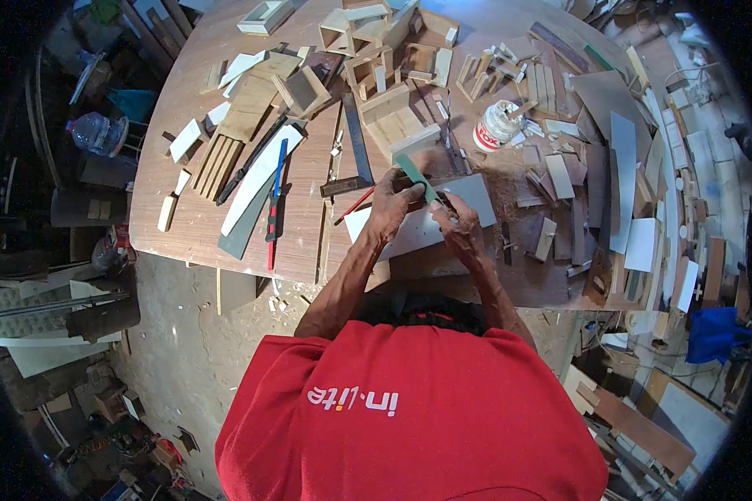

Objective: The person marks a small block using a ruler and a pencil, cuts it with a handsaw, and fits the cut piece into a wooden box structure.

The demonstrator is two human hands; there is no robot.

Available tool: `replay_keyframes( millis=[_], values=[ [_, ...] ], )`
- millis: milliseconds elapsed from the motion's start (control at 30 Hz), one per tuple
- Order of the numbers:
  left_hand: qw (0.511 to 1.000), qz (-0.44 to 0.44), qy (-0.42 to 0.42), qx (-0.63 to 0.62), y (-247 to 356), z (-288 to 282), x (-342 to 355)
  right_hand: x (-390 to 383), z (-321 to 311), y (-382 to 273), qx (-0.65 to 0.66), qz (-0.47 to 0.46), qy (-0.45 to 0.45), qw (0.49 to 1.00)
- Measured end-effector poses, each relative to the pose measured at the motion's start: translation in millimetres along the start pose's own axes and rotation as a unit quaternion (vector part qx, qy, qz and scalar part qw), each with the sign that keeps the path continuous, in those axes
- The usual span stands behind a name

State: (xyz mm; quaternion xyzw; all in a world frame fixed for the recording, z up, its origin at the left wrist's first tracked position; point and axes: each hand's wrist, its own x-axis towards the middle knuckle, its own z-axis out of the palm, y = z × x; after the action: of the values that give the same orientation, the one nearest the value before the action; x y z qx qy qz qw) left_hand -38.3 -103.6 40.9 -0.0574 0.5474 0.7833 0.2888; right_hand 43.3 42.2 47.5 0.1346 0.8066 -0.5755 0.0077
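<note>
Over a pale board (468, 200) at the table's near edge, my two hands work close together. My left hand (393, 204) is closed around a narrow green strip (411, 169), which slants upward past its fingers. Near the strip's lower end, the fingers of my right hand (459, 224) are pinched together; whether they grip the strip or something small beside it is hard to make out. A red pencil (355, 206) lies just left of my left hand. Beyond that rests a dark try square (358, 154). An open-topped wooden box (390, 121) stands just past the strip.
A white tub (499, 125) with a stick across its top stands right of the box. Wood offcuts (557, 175) crowd the right side. To the left lie a blue and red tool (276, 200) and a long white strip (259, 179). Small wooden boxes (368, 71) sit farther back.
</note>
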Motion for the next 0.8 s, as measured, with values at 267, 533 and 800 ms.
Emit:
replay_keyframes(
  millis=[267,533,800],
  values=[
    [0.998,-0.037,-0.039,0.014,-6.4,10.7,-0.9,-12.1,-0.2,36.9,-0.088,-0.172,0.187,0.963],
    [0.993,-0.017,-0.094,-0.063,-9.0,6.5,-4.8,-22.0,-11.1,22.4,0.215,0.052,0.08,0.972],
    [0.986,-0.029,-0.124,-0.111,-5.5,10.0,-10.6,-31.0,-11.2,16.1,-0.004,-0.14,0.184,0.973]
  ],
)
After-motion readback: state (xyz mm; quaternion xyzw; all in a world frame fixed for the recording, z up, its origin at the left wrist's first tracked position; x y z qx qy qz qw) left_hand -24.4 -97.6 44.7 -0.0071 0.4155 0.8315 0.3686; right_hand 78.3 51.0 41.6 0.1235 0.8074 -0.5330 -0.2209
